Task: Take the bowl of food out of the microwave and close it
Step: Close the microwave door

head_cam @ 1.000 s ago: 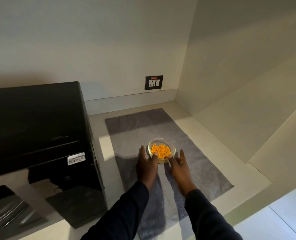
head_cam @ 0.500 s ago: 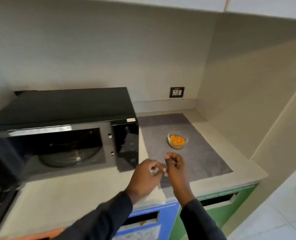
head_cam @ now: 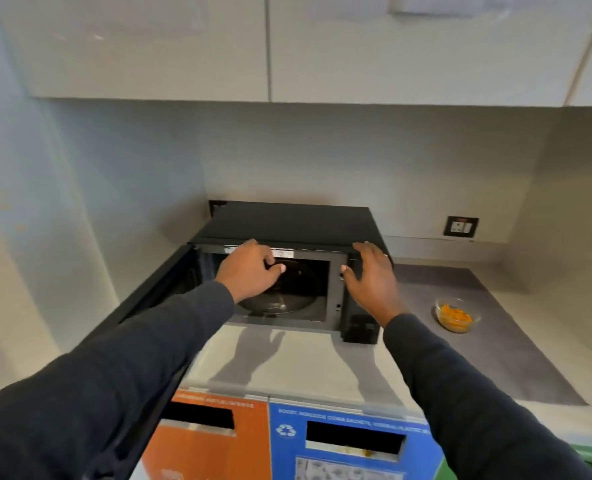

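Observation:
A black microwave [head_cam: 287, 221] stands on the counter with its door [head_cam: 156, 292] swung open to the left; the glass turntable [head_cam: 287, 296] inside carries nothing. A small glass bowl of orange food [head_cam: 457, 315] rests on a grey mat [head_cam: 488, 348] to the right of the microwave. My left hand [head_cam: 249, 268] hovers in front of the cavity's top edge, fingers loosely curled and holding nothing. My right hand [head_cam: 370, 275] is spread open by the control panel, also holding nothing. Both hands are well apart from the bowl.
White wall cabinets [head_cam: 287, 46] hang overhead. A wall socket [head_cam: 460, 226] sits behind the mat. Below the counter edge are orange [head_cam: 204, 441] and blue [head_cam: 350, 441] recycling bin fronts with slots. A side wall closes the corner at right.
Both hands let go of the bowl on the mat and moved left to the open microwave. The camera view swung left and pulled back.

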A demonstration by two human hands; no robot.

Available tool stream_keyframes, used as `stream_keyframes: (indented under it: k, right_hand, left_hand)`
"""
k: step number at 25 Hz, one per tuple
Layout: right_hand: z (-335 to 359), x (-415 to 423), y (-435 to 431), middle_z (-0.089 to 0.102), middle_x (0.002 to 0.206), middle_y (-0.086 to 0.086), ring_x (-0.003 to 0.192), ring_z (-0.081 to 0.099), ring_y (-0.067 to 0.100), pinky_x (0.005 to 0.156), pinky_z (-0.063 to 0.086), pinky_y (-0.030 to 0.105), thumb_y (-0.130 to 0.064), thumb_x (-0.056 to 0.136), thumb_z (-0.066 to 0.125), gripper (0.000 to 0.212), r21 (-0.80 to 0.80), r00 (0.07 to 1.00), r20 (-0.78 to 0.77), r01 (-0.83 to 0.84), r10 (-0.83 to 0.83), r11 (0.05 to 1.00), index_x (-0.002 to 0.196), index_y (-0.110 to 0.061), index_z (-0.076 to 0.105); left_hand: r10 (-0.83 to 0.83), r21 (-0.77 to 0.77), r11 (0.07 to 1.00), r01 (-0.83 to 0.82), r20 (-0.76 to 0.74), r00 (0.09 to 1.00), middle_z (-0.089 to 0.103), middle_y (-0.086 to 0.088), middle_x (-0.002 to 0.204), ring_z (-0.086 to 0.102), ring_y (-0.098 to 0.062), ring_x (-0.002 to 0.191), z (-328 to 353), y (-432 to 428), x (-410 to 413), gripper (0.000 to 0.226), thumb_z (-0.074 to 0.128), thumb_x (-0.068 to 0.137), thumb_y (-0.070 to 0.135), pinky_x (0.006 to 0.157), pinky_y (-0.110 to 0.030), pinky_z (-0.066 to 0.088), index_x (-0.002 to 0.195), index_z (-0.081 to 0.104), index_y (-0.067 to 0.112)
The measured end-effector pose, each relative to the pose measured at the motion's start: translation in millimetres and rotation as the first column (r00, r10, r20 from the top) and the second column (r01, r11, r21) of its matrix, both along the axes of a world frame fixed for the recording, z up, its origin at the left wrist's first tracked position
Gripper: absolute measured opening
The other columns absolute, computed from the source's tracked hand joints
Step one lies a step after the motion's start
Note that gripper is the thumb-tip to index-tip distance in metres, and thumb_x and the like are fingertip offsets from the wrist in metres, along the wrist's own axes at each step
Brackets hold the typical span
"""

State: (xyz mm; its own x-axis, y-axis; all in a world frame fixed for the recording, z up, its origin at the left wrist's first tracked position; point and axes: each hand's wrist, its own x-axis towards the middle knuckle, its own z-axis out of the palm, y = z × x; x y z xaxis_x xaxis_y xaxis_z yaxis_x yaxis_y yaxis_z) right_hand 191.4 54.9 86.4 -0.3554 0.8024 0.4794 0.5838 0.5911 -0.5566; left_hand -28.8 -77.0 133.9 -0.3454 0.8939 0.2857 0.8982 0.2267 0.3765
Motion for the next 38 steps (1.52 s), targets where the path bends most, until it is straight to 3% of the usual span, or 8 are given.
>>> stream_keyframes:
  k: [2,5,8,13,20,26,32,38]
  right_hand:
    - [-5,-14,6,0.029,0.164,0.015,0.152,0.024,0.033,0.123,0.025,0.047,-0.036,0.095,0.063,0.068,0.022,0.987,0.156,0.033,-0.036,0.999,0.154,-0.015,0.036]
    - [-16,-25,9,0.017,0.167,0.018,0.155,0.013,0.038,0.125,0.016,0.052,-0.041,0.096,0.06,0.078,-0.015,0.95,0.294,0.115,-0.105,0.993,0.159,-0.015,0.023]
    - [-27,-25,7,0.006,0.169,0.018,0.156,0.002,0.039,0.126,0.009,0.054,-0.043,0.097,0.058,0.082,-0.056,0.926,0.353,0.162,-0.133,0.985,0.16,-0.015,0.014]
    - [-29,-27,6,0.004,0.17,0.017,0.156,0.0,0.039,0.126,0.009,0.055,-0.044,0.097,0.058,0.083,-0.033,0.908,0.392,0.175,-0.148,0.984,0.161,-0.015,0.013]
    - [-27,-21,19,0.009,0.169,0.017,0.155,0.006,0.039,0.123,0.013,0.061,-0.052,0.092,0.061,0.089,0.004,0.847,0.514,0.158,-0.138,0.987,0.16,-0.017,0.016]
    - [-15,-15,26,0.019,0.167,0.015,0.153,0.018,0.038,0.122,0.02,0.06,-0.062,0.095,0.047,0.082,0.035,0.8,0.585,0.144,-0.137,0.989,0.159,-0.018,0.02]
    - [0,-13,28,0.036,0.16,0.016,0.148,0.03,0.04,0.117,0.032,0.057,-0.077,0.091,0.023,0.088,0.017,0.811,0.574,0.125,-0.112,0.992,0.153,-0.017,0.037]
    - [9,-18,34,0.047,0.15,0.015,0.139,0.041,0.038,0.111,0.039,0.052,-0.085,0.082,0.035,0.094,0.095,0.726,0.672,0.112,-0.147,0.989,0.144,-0.016,0.047]
  left_hand:
    - [0.149,-0.158,0.969,-0.192,-0.253,0.956,0.057,-0.013,0.128,0.059,-0.033,0.116,0,-24,-42,0.046,0.061,0.093,0.052,0.096,-0.043,0.051,0.12,0.067,0.015]
    - [0.251,-0.386,0.778,-0.496,-0.532,0.809,0.05,-0.014,0.144,0.055,-0.034,0.127,-9,-56,-80,0.057,0.057,0.091,0.045,0.103,-0.046,0.048,0.141,0.056,0.018]
    - [0.294,-0.541,0.606,-0.583,-0.528,0.796,0.036,-0.022,0.156,0.047,-0.041,0.136,-25,-67,-86,0.07,0.058,0.09,0.037,0.105,-0.056,0.046,0.154,0.041,0.013]
    - [0.38,-0.526,0.524,-0.67,-0.56,0.736,0.009,-0.041,0.16,0.032,-0.059,0.141,-34,-61,-64,0.085,0.057,0.097,0.033,0.116,-0.059,0.036,0.158,0.013,-0.006]
    - [0.238,-0.645,0.563,-0.516,-0.471,0.849,0.017,-0.039,0.161,0.022,-0.058,0.147,-16,-45,-19,0.097,0.06,0.092,0.058,0.119,-0.06,0.031,0.161,0.017,0.005]
    - [-0.002,-0.658,0.735,-0.164,-0.243,0.97,0.041,-0.016,0.159,0.031,-0.042,0.149,-2,-10,4,0.086,0.026,0.095,0.076,0.124,-0.061,0.016,0.15,0.048,0.014]
    - [-0.026,-0.495,0.867,-0.063,-0.17,0.985,-0.016,-0.014,0.17,-0.017,-0.041,0.155,-37,28,1,0.088,0.012,0.094,0.078,0.125,-0.054,-0.006,0.164,0.0,0.026]
    - [-0.108,-0.306,0.952,0.01,-0.306,0.946,-0.015,-0.003,0.171,-0.016,-0.031,0.157,-62,84,-10,0.073,0.015,0.106,0.056,0.128,-0.049,-0.002,0.163,-0.004,0.016]
